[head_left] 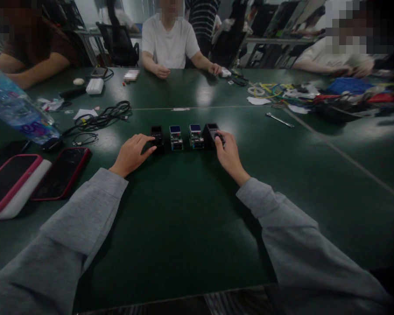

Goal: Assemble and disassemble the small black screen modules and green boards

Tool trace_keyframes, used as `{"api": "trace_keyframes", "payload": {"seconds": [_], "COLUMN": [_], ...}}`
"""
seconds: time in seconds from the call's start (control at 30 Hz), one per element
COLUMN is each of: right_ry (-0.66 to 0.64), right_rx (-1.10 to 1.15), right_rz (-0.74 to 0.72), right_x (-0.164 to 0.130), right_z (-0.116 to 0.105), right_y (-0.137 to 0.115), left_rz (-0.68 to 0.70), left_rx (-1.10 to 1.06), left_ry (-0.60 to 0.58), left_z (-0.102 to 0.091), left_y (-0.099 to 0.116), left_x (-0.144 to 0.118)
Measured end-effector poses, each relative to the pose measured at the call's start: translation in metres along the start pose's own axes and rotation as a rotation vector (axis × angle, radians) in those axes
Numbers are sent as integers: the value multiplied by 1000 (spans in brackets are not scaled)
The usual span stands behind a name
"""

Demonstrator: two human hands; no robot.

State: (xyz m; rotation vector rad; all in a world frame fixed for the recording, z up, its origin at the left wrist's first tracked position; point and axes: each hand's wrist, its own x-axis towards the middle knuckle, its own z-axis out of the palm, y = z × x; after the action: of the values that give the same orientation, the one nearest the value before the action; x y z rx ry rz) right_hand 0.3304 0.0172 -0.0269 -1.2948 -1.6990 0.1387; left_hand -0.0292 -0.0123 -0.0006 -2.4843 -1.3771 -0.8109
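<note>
A dark green table (177,232) fills an office-like room, with a person in a white T-shirt (169,39) seated across it at twelve o'clock. Straight ahead, two small circuit-board devices with screens (176,138) (196,136) stand side by side, apart, between a left black housing (156,132) and a right black housing (209,135); what the housings contain cannot be told. The left hand (133,153), between eleven and twelve, is half open, thumb and fingers parted, their tips at the left housing. The right hand (229,153), between twelve and one, has its fingers bent around a dark part at the right housing; for neither can a firm grip be told. Toward ten o'clock, a pink-rimmed phone (11,183) and a red-edged phone (64,173) lie near a clear plastic bottle (16,105), its contents unclear. A wrench (280,120) lies at one o'clock.
</note>
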Motion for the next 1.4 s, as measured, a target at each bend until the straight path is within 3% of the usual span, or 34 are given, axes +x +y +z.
{"api": "trace_keyframes", "payload": {"seconds": [0.57,0.77,1.03,1.27,1.4], "right_ry": [-5,-6,17,36,-39], "right_rx": [-9,-16,-76,-205,-329], "right_rz": [-1,-3,-31,-70,-293], "right_x": [0,0,0,-2,-13], "right_z": [0,0,-2,-6,-12], "right_y": [1,1,-3,-15,-50], "left_rz": [0,-57,-252,-258,-253], "left_rx": [-14,-13,48,63,78], "left_ry": [-7,-14,122,-219,-238], "left_z": [-1,-3,-2,10,13], "left_y": [0,2,2,-11,-16], "left_x": [1,0,0,-3,-3]}}
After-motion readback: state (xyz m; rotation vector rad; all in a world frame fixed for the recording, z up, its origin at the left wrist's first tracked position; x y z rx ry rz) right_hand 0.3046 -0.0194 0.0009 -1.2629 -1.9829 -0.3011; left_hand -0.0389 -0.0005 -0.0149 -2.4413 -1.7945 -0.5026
